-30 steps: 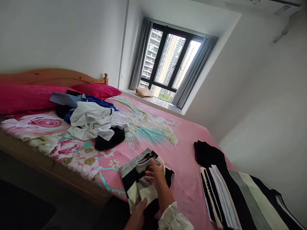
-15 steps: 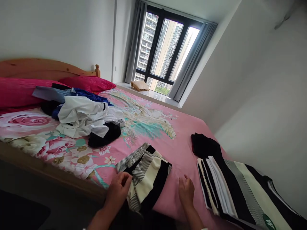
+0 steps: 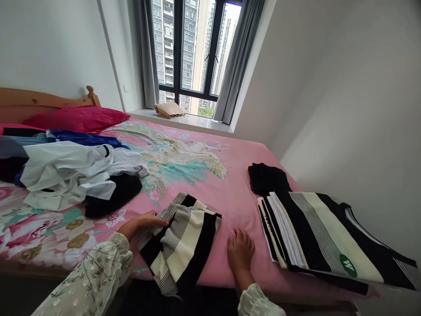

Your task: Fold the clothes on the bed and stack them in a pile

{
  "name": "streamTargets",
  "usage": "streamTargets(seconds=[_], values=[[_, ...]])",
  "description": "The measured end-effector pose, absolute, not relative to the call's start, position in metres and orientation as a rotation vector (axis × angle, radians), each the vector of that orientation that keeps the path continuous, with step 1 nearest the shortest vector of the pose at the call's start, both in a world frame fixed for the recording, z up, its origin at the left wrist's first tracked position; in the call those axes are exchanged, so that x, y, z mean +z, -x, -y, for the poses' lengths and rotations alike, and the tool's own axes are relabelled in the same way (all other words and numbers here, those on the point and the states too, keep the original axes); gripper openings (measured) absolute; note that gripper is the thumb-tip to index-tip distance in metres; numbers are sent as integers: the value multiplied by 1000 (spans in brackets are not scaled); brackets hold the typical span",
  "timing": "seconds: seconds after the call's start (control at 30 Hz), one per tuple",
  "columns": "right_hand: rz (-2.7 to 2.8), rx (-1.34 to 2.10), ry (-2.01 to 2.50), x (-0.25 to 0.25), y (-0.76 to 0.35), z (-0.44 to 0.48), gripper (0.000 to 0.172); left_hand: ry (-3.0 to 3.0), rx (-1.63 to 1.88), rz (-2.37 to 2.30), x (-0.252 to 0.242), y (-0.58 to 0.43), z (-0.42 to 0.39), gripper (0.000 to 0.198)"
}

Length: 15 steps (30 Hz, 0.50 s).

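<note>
A black-and-cream striped garment [image 3: 189, 241] lies folded and slightly rumpled at the bed's near edge; its exact kind is unclear. My left hand [image 3: 144, 224] is at its left side, thumb over the fabric and the other fingers partly hidden at the edge, closed on it. On the pink sheet to the right of the garment rests my right hand [image 3: 241, 250], palm down and holding nothing. Further right is a stack of folded clothes [image 3: 283, 232], with a striped top [image 3: 315, 228] bearing a green round patch spread over it.
A folded black garment [image 3: 268, 177] sits behind the stack. To the left lies a loose heap of white, blue and black clothes [image 3: 75, 171], near a red pillow [image 3: 79, 118]. The bed [image 3: 243, 162] meets a windowsill holding a tan folded item [image 3: 169, 109].
My left hand has gone from above the striped garment's near part to its left edge. My right hand has lowered onto the sheet. The camera view has turned right.
</note>
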State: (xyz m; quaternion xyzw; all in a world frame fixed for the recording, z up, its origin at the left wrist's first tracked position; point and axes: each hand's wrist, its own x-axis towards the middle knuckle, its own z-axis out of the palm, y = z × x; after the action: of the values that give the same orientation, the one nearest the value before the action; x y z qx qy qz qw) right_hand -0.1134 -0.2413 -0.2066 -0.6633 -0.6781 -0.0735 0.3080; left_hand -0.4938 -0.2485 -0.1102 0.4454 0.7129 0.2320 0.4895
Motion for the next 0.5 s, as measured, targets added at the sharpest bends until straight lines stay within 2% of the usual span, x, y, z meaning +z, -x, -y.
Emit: streamTargets(seconds=[0.17, 0.3, 0.4, 0.5], values=[[1771, -184, 1763, -206, 115, 241, 33, -961, 563, -1429, -96, 475, 257, 65], [1758, -152, 1763, -203, 114, 240, 32, -885, 603, -1495, -78, 459, 250, 78], [1763, -129, 1761, -201, 114, 241, 32, -998, 620, -1471, -38, 447, 231, 72], [1754, -110, 1757, -199, 114, 242, 32, -1398, 654, -1489, 27, 432, 219, 58]])
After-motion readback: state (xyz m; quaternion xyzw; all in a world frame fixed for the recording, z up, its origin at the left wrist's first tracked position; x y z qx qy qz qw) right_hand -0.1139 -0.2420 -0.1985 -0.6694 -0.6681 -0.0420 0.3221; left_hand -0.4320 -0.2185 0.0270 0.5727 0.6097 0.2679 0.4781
